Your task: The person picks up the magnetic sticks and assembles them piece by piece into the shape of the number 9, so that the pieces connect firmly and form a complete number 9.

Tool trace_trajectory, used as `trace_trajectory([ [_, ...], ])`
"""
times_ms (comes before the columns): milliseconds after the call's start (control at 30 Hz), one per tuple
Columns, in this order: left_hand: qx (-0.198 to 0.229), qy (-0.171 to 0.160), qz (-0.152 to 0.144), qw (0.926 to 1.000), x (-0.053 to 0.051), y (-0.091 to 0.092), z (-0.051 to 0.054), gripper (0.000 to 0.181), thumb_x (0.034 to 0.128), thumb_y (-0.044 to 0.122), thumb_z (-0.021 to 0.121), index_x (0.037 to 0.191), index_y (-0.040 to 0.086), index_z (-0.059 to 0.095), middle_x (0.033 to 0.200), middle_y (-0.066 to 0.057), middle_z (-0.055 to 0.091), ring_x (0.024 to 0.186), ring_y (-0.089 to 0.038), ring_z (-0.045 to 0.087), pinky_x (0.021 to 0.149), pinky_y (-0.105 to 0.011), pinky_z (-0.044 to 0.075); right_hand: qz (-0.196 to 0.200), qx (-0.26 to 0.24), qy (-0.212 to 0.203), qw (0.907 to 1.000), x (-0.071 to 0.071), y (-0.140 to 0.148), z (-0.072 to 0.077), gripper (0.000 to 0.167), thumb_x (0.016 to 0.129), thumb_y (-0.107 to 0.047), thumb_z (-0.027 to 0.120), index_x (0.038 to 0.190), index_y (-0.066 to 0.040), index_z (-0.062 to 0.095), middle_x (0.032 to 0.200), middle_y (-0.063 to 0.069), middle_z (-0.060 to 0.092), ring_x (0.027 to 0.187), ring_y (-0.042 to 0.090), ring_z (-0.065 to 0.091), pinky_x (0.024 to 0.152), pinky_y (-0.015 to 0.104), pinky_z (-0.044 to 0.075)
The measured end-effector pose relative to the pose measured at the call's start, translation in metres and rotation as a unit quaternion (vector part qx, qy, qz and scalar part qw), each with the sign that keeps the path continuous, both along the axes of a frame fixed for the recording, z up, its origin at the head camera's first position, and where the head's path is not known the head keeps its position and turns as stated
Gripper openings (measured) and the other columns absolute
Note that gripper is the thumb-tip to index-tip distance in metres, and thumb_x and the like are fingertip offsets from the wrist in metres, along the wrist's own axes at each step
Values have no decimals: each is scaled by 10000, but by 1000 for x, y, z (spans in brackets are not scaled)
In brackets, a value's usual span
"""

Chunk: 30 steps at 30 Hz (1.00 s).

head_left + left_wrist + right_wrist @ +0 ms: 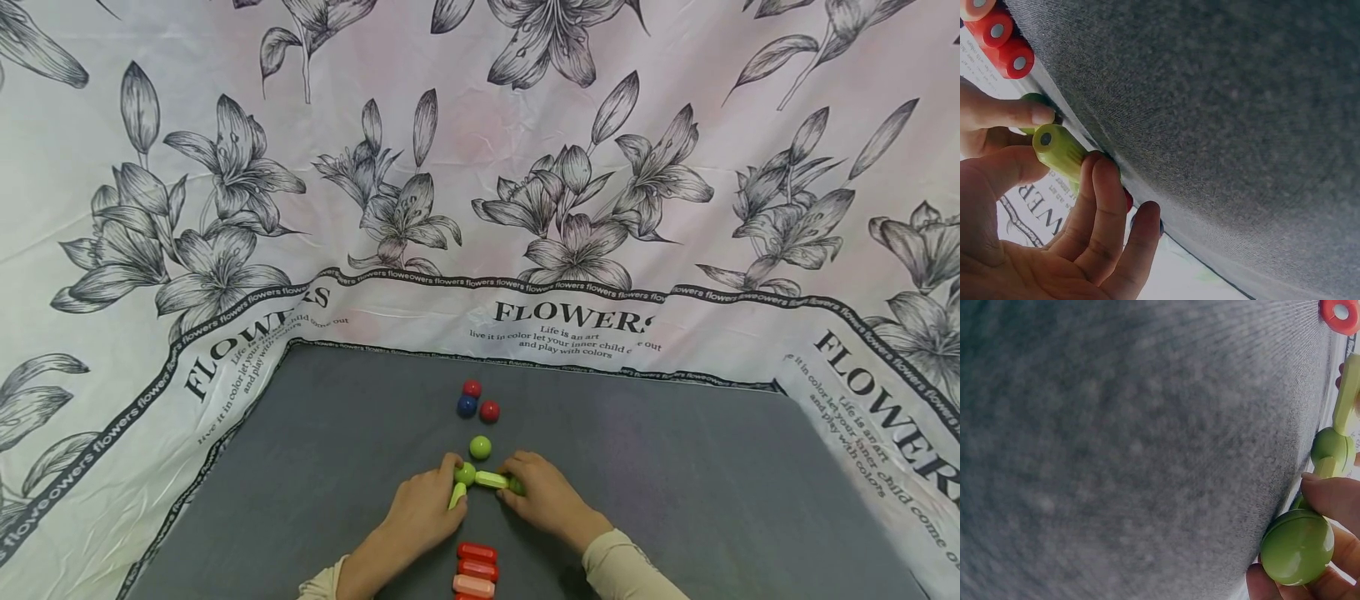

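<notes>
My left hand [423, 508] pinches a yellow-green stick [1063, 153] between thumb and fingers; a round metal spot shows in its near end. That stick meets a light green ball [465, 473], which a left fingertip touches in the head view. From this ball a second yellow-green stick [491, 480] runs right to another green ball [1297, 547]. My right hand [546, 493] grips that end, thumb near the stick and fingers around the ball. The pieces form a bent chain low over the grey surface. Just beyond it lies a loose light green ball [481, 447].
Farther back are two red balls, one nearer [490, 411] and one behind [472, 388], beside a blue ball [467, 406]. Several red and pink sticks [477, 570] lie in a row at the front. Flower-printed cloth [570, 325] borders the grey surface [675, 467].
</notes>
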<state>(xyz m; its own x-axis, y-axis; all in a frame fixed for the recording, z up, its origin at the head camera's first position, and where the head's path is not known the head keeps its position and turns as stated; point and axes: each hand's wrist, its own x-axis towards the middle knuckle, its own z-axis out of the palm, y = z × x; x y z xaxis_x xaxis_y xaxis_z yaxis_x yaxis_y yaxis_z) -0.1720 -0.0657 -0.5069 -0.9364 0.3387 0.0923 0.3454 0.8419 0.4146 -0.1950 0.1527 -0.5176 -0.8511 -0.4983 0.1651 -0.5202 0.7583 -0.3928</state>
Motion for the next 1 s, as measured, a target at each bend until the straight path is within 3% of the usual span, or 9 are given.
trace_trajectory([
  [333,-19,-81,-6,10000,1,0,-1,396,866,252,715,1203,118,557,779,-6,660,589,-106,528,505,-310,399,14,9,-2,10000,0,0,0,180,867,-203,777,1016,-116,724,904,-54,649,831,67,562,754,298,501],
  [767,-26,90,-27,10000,0,0,-2,392,856,257,716,1192,126,563,744,5,644,575,-112,520,490,-312,380,5,6,-37,10000,0,0,0,191,867,-203,778,1027,-114,723,919,-50,654,843,70,566,763,308,507],
  [1000,-46,-65,-7,10000,0,0,-2,401,861,261,717,1206,127,565,747,16,636,581,-97,507,500,-306,382,17,-14,21,10000,0,0,-1,189,860,-202,784,1018,-115,727,915,-49,657,842,75,574,761,309,509],
])
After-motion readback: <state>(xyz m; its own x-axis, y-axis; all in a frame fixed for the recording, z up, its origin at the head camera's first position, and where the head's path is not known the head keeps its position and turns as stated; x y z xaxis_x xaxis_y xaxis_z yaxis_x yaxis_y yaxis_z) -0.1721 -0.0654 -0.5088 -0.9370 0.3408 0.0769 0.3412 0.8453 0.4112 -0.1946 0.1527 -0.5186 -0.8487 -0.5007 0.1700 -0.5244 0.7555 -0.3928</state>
